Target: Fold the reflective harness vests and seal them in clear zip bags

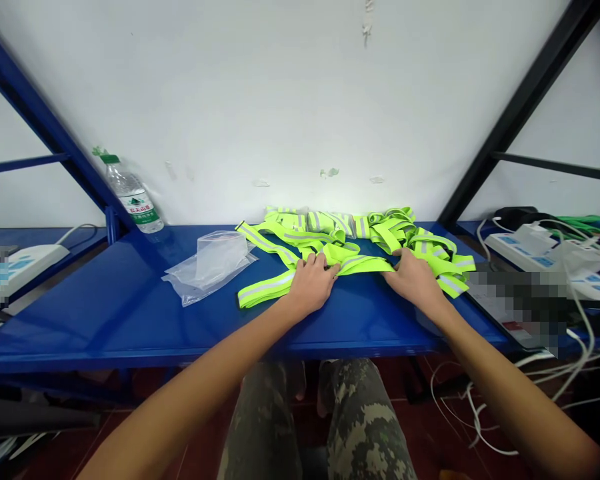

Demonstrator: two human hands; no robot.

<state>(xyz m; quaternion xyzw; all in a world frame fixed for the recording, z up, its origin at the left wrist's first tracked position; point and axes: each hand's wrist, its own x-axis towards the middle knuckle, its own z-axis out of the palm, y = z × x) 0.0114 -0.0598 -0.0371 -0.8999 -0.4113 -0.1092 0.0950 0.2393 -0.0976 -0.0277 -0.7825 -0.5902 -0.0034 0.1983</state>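
Note:
A tangle of neon-yellow straps with grey reflective stripes lies on the blue shelf against the white wall. My left hand rests on one strap, its fingers curled and pinching the fabric near the middle. My right hand presses on the same strap a little to the right, fingers closed over its edge. A short stretch of strap runs flat between the two hands.
Clear plastic bags lie left of the straps. A water bottle leans at the back left by a blue frame post. Power strips and white cables crowd the right side; another power strip sits far left.

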